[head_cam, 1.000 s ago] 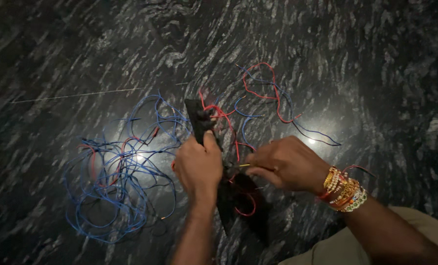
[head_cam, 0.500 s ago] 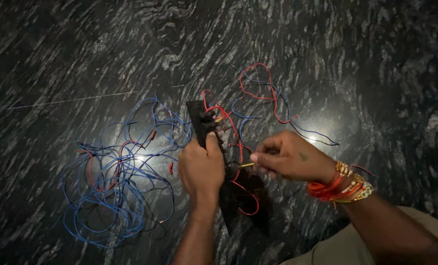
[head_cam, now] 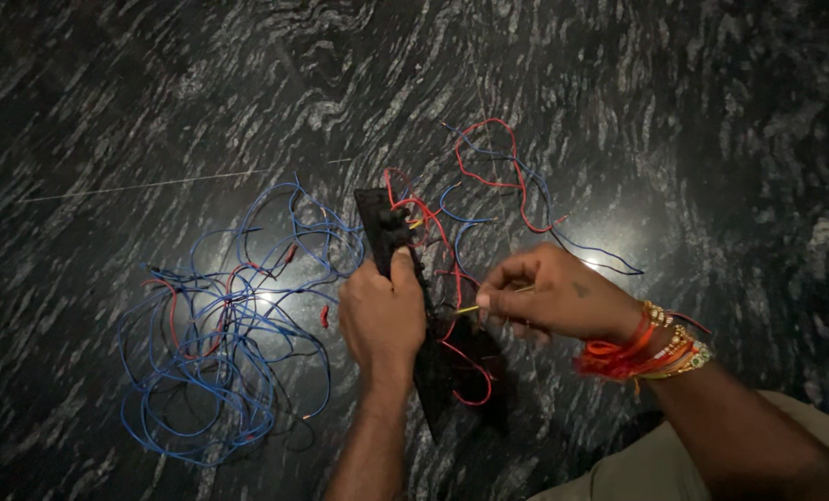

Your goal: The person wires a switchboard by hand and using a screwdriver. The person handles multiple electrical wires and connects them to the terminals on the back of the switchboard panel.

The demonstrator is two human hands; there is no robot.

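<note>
Head view, looking straight down on a polished black stone floor (head_cam: 674, 111) streaked with white veins and two soft glare spots. At centre, a long narrow black panel (head_cam: 388, 227), matte and rigid, running from about 11 o'clock down to 5 o'clock. Left hand (head_cam: 384, 314) wrapped round the middle of that panel, thumb pressed flat along its upper face, remaining fingers curled beneath and out of sight. Just at 3 o'clock of it, right hand (head_cam: 552, 299) with fingertips (head_cam: 489, 301) pinched narrow on a thin yellow wire (head_cam: 467, 309), the wire's free end pointing toward the panel's edge, near but whether touching cannot be told. Orange thread and beaded gold bangles (head_cam: 651, 345) stacked on the right wrist. Red and blue wires (head_cam: 489, 181) looping thinly off the panel toward 1 o'clock. At 9 o'clock, well apart from both hands, a loose tangled heap of blue wires (head_cam: 220, 353), glossy, with a few red strands among them.
</note>
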